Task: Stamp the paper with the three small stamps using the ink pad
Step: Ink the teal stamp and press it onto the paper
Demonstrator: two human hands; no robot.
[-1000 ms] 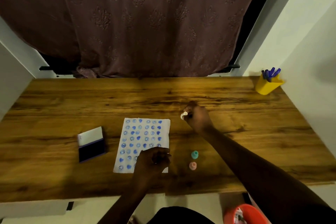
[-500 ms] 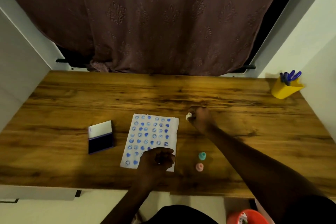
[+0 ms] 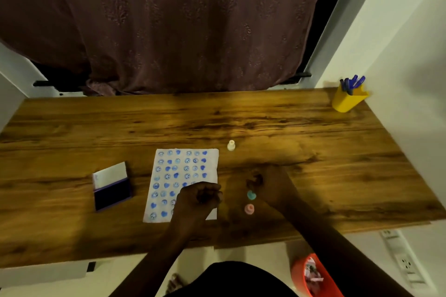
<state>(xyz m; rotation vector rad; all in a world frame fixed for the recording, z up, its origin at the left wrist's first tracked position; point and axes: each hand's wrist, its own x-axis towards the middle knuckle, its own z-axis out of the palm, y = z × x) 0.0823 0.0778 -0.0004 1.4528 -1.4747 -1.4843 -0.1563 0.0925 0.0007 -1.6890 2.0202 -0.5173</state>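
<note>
The white paper (image 3: 185, 169), covered with rows of blue stamp marks, lies at the middle of the wooden table (image 3: 313, 152). My left hand (image 3: 199, 196) rests as a closed fist on the paper's lower right part. The ink pad (image 3: 112, 187) lies open to the left of the paper. A white stamp (image 3: 231, 145) stands alone beyond the paper's top right corner. A teal stamp (image 3: 251, 195) and a pink stamp (image 3: 249, 209) stand right of the paper. My right hand (image 3: 265, 182) holds nothing, its curled fingertips just above the teal stamp; contact is unclear.
A yellow pen holder (image 3: 348, 99) with blue pens stands at the table's far right corner against the wall. A brown curtain (image 3: 181, 26) hangs behind the table. An orange bin (image 3: 311, 277) sits on the floor below the near right edge.
My right hand let go of the white stamp, leaving it upright beyond the paper, and drew back toward the teal stamp. The left fist stayed on the paper.
</note>
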